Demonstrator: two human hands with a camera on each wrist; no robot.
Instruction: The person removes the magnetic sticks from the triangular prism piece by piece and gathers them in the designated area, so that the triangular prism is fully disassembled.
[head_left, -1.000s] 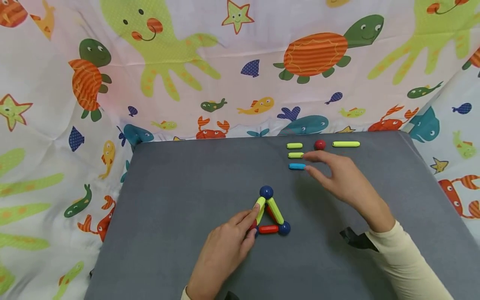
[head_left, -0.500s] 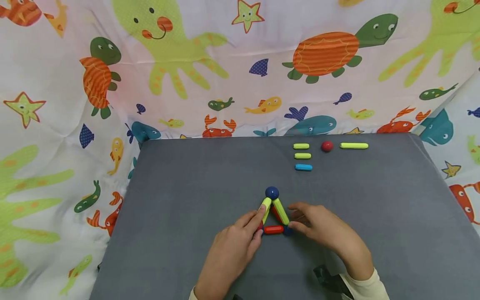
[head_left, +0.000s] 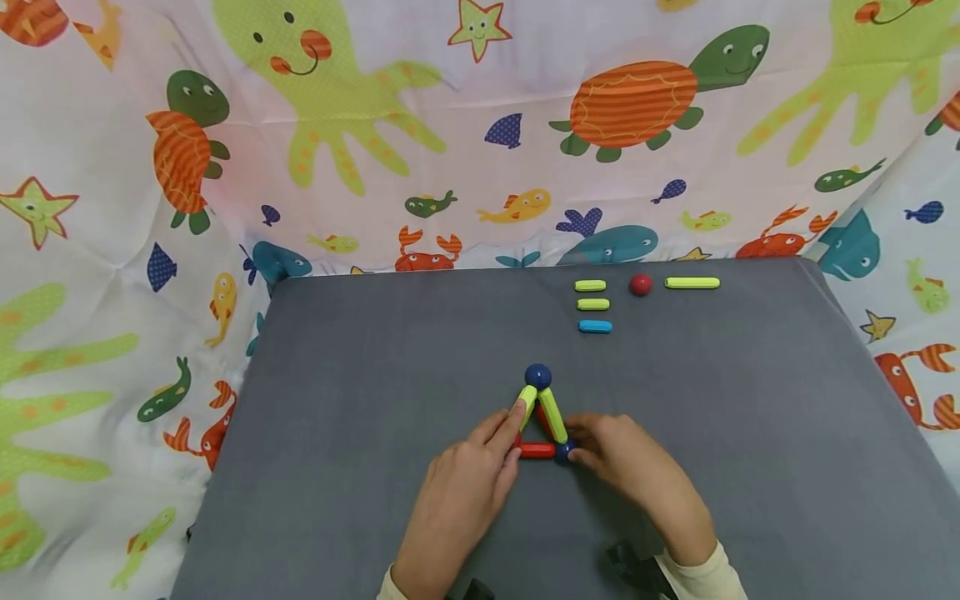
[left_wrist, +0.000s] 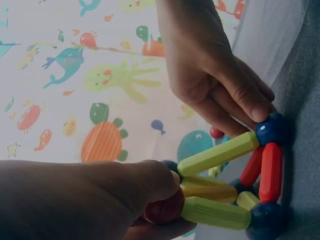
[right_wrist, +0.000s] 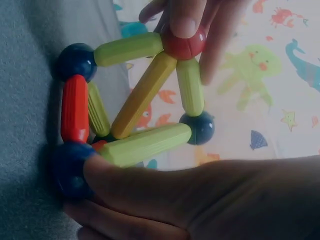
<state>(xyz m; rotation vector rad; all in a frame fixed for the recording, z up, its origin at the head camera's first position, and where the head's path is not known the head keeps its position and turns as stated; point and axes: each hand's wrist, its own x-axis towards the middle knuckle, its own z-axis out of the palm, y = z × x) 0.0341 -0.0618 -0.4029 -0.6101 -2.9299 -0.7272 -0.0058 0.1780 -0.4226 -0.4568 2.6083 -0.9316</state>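
Note:
A frame of magnetic rods and balls stands on the table, with yellow-green rods (head_left: 553, 415), red rods (head_left: 537, 450) and blue balls (head_left: 537, 376). My left hand (head_left: 465, 492) holds its upper red ball (right_wrist: 185, 48) between thumb and fingers. From that ball a darker yellow rod (right_wrist: 145, 97) slants down inside the frame. My right hand (head_left: 641, 467) pinches the lower right blue ball (left_wrist: 272, 130), which sits at the table surface. In the right wrist view the thumb covers part of this ball (right_wrist: 70, 170).
Towards the table's back edge lie two short yellow-green rods (head_left: 590, 286), a blue rod (head_left: 596, 327), a red ball (head_left: 641, 285) and a longer yellow-green rod (head_left: 692, 283). A printed cloth (head_left: 465, 92) hangs behind the grey table (head_left: 375, 358).
My right hand has come from beside the loose rods at the back down to the frame's lower right blue ball and now grips it. The left hand keeps its hold on the frame.

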